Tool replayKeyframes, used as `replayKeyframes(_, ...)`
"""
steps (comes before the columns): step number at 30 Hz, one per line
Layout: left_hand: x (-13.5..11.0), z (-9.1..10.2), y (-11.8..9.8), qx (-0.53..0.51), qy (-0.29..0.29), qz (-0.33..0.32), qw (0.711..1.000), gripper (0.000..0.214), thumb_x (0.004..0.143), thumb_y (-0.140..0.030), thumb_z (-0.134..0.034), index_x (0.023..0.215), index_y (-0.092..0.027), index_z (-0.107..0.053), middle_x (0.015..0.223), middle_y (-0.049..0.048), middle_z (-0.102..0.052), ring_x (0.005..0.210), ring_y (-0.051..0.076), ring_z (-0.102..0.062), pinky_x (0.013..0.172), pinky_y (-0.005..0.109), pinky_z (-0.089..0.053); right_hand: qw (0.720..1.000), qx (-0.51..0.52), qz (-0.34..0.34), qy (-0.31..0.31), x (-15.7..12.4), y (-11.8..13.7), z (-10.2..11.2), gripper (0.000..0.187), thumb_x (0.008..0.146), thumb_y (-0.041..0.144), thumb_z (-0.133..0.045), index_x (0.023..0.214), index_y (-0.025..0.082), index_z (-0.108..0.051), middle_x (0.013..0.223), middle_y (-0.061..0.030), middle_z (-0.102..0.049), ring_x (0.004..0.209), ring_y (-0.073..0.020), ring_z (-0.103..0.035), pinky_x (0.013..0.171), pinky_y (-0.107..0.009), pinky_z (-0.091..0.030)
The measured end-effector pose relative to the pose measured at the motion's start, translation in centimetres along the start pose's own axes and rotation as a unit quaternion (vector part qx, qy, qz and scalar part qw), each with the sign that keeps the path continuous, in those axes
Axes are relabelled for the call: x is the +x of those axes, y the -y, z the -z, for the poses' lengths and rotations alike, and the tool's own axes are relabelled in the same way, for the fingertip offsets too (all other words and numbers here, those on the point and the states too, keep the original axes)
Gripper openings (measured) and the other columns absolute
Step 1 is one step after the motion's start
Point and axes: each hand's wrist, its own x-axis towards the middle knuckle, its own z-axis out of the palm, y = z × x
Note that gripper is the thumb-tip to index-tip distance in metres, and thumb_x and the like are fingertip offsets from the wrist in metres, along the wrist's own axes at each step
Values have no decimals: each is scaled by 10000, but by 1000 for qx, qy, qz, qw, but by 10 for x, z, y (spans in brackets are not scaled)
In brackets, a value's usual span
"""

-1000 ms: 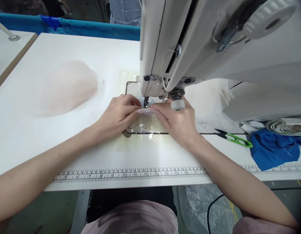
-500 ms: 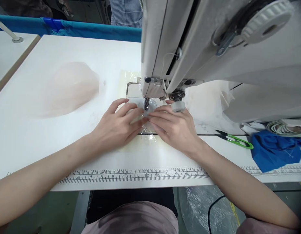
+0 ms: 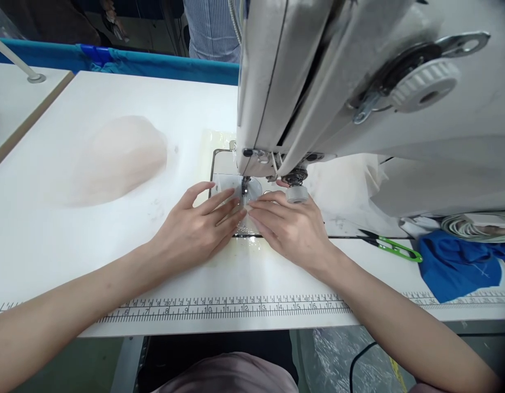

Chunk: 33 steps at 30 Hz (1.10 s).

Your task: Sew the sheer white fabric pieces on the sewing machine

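Observation:
A sewing machine head stands over the table, its presser foot lowered near the metal plate. My left hand lies palm down left of the foot, fingers stretched and spread over the plate. On the other side is my right hand, its fingers close together and thumb tip near the index finger. The fingertips of both hands nearly meet just in front of the foot. Whatever is pinched in the right fingers is hidden or too small to make out. Part of the right hand lies behind a white knob.
A sheer beige piece of cloth lies at the left. Green-handled thread snips and a blue cloth lie at the right. A printed ruler runs along the front edge. A person in a striped garment is beyond the table.
The whole view has shifted slightly, so the table sits lower in the picture. Both hands keep about the same place at the presser foot, with the left fingers moved a little.

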Motion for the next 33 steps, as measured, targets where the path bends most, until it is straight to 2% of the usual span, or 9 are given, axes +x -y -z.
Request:
replayKeyframes(2,0,0,1,-25,11,6,1000,312,992,-199,-434,1276,-206,-565,1253,88,-669,1300,258,-537,1060,584,-422,1000,-4,-5,9,0,0,-1,194,936,132,-550,898,195,-730,963,13,-769,848,-166,-665,883,-381,-452)
replayKeyframes(6,5,-2,5,-45,-14,19,999,299,986,-196,-455,1258,-209,-576,1229,78,-683,1257,250,-577,1066,576,-409,999,-23,-11,19,2,-2,-4,215,946,122,-527,925,205,-724,930,1,-770,854,-168,-663,891,-384,-461)
replayKeyframes(11,8,-7,9,-34,-36,30,998,305,982,-205,-475,1266,-226,-585,1242,62,-677,1230,236,-598,1072,534,-392,999,-54,4,2,4,-5,-7,233,939,91,-519,859,204,-706,952,10,-767,888,-167,-659,1004,-395,-426)
replayKeyframes(15,6,-9,8,-26,-53,25,998,326,970,-193,-498,1284,-212,-582,1236,59,-682,1214,251,-607,1096,531,-359,998,-60,25,-6,3,-6,-7,182,927,82,-542,908,157,-707,963,0,-765,878,-178,-658,1076,-420,-377)
replayKeyframes(23,6,-8,8,32,-50,7,998,290,987,-207,-455,1239,-210,-598,1219,33,-693,1175,217,-630,1065,510,-399,997,-72,24,-9,2,-7,-8,217,928,69,-520,917,186,-703,937,3,-768,852,-168,-647,1077,-407,-384)
replayKeyframes(28,7,-9,10,-5,-55,21,998,292,971,-192,-488,1237,-206,-610,1210,52,-695,1166,237,-638,1073,530,-388,997,-68,22,-8,2,-7,-9,225,925,61,-512,939,179,-703,971,-2,-764,925,-171,-645,1093,-415,-369)
replayKeyframes(33,8,-10,11,-15,-50,27,998,293,974,-191,-480,1231,-220,-617,1221,50,-688,1168,233,-638,1082,532,-386,997,-78,19,-2,2,-8,-10,261,933,60,-497,948,217,-705,1010,11,-760,960,-176,-648,1088,-429,-386)
